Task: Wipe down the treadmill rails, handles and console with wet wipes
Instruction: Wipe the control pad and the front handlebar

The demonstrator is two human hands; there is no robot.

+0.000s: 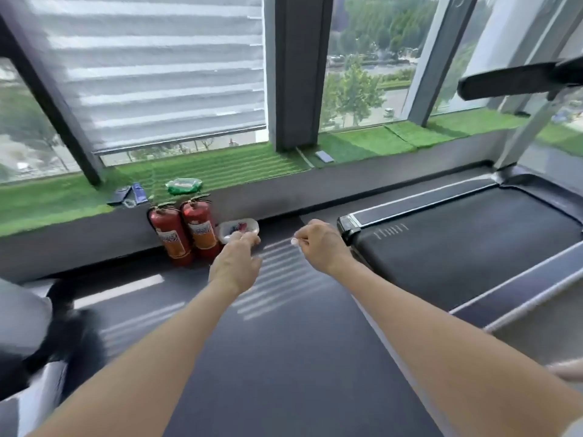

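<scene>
Both arms reach out over the dark floor beside the treadmill (473, 247). The left hand (235, 263) hangs loosely open, holding nothing. The right hand (318, 244) is curled, pinching a small white scrap (294, 241)

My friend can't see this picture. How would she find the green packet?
Start at the big window with the striped blind and look down to the ledge of fake grass under it. The green packet lies on that grass, just above the two red fire extinguishers on the floor. It is shiny green with a white middle, while the things to its left are dark blue.
</scene>
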